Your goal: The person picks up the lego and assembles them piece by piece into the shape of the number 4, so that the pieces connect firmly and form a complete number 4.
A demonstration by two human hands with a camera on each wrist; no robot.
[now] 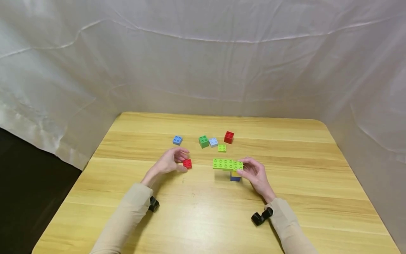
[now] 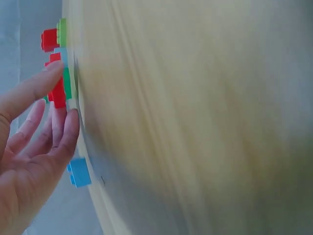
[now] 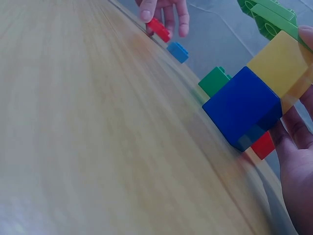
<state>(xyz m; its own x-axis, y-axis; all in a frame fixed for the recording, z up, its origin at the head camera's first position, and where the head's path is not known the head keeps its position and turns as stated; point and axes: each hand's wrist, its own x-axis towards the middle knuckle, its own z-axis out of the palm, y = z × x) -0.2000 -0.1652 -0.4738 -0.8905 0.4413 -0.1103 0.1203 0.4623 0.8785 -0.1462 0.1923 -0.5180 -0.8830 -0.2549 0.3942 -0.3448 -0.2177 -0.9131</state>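
My left hand [image 1: 168, 161] pinches a flat red brick [image 1: 187, 163] between thumb and fingers, low over the table. In the left wrist view the thumb lies across this red brick [image 2: 57, 90]. With its thumb and fingers my right hand [image 1: 256, 176] grips a stack from the right side. The stack has a blue brick [image 3: 243, 107] at the bottom, a yellow brick [image 3: 281, 63] above it, and a long lime-green brick [image 1: 226, 164] on top, jutting out to the left. In the right wrist view the fingers are partly hidden behind the stack.
Beyond the hands on the wooden table [image 1: 196, 218] lie a blue brick [image 1: 177, 140], a green brick [image 1: 203, 141], a light blue brick [image 1: 213, 142], a small lime-green brick [image 1: 222, 148] and a taller red brick [image 1: 228, 137]. A pale curtain [image 1: 203, 70] hangs behind the table.
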